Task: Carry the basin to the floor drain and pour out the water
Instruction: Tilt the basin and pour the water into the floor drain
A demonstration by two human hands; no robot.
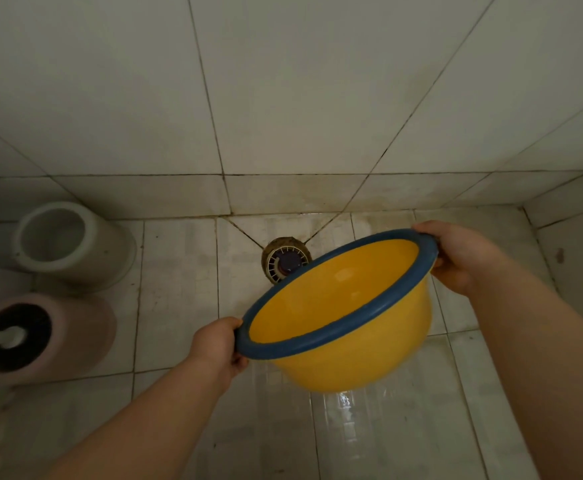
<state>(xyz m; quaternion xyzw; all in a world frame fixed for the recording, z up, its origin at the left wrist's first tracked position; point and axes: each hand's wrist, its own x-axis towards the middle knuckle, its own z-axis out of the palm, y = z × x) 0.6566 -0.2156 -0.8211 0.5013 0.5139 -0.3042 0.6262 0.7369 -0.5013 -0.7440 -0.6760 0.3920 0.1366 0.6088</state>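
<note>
Basin point(338, 341) was held in the air over the tiled floor point(179, 306), yellow bowl with a blue rim, gripped on opposite sides. Left hand point(219, 346) was closed on the near-left rim, right hand point(459, 258) closed on the far-right rim. So the grip axis ran diagonal, from near-left up to far-right.

Key relation: floor drain point(285, 259) sat beyond the far-left edge of the rim, partly hidden behind it, up against the base of the tiled wall point(283, 98). Basin was already tipped, mouth facing the camera and left, with the bowl's underside swung out to the lower right. Drain was therefore ahead and slightly left of the basin, closer to the rim stretch between the two hands than to either hand. Right hand looked the nearer of the two to the drain.

No water level was clearly visible inside; interior just read as plain yellow. Couldn't tell if any was left. Floor below the basin looked glossy, possibly wet.

Judgement: basin was at the drain, pour either pending or mostly done. Any further tip should roll the far-left rim down toward the drain, about that diagonal grip axis.

Clutter: white container point(72, 240) and a pink toilet-brush holder point(41, 337) on the floor well to the left, clear of the pour line.
</note>
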